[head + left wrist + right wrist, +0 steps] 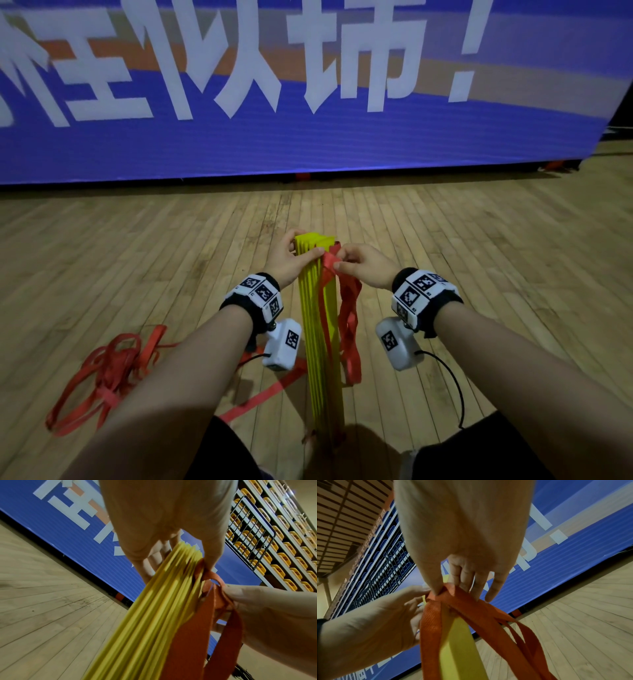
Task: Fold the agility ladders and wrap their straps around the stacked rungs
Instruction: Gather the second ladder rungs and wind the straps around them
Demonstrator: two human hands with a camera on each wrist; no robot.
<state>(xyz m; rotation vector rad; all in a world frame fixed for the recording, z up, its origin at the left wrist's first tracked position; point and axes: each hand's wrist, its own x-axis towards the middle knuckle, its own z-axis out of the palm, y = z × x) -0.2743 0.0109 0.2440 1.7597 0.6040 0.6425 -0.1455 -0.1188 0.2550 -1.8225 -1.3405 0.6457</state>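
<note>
From the head view, I have the stacked yellow rungs [320,329] standing on end between my knees on the wooden floor [137,257], so the bundle stays squared while I work at its top. My left hand [286,262] is clamped round the upper end to keep the rungs from fanning out, and my right hand [364,265] pinches the red strap [349,329] just beside it, its loops hanging down the right side. More red webbing [102,373] lies loose on the floor to my left, probably the slack I have yet to wind. In the left wrist view, my fingers [154,559] curl behind the rung edges with the thumb pressing the strap against them. In the right wrist view, my thumb and forefinger nip the strap at the bundle's top; whether it is already looped once round I cannot tell.
</note>
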